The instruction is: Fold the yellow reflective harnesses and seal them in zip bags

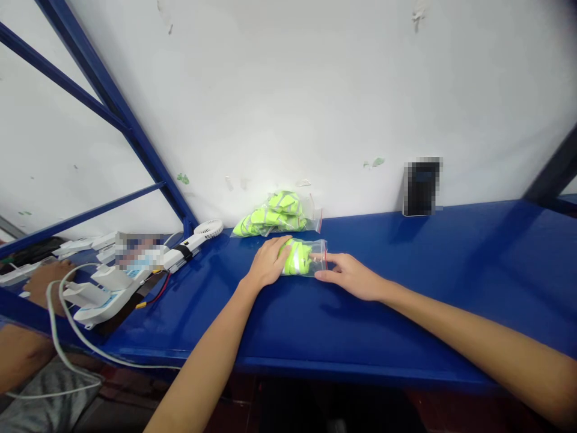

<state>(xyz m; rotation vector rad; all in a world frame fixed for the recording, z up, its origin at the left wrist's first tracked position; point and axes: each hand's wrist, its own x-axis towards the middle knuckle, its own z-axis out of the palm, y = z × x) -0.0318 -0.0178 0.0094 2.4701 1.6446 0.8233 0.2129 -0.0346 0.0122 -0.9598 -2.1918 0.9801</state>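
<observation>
A clear zip bag with a folded neon-yellow and silver item [296, 258] lies on the blue table [360, 325]. My left hand [269, 263] rests on the bag's left end, its fingers fairly straight and pressing on it. At the bag's open-looking right end, with the red strip, is my right hand [354, 275]; its index finger reaches inside the clear plastic and its thumb lies outside near the lower edge. Behind them, against the wall, more bagged neon-yellow items [274, 213] are heaped.
A white power strip [108, 307] with plugs, cables and a small white fan [208, 228] lie at the left. Beyond the blue frame post is another person's hand [49, 282]. A dark, blurred upright object [421, 187] leans on the wall at right.
</observation>
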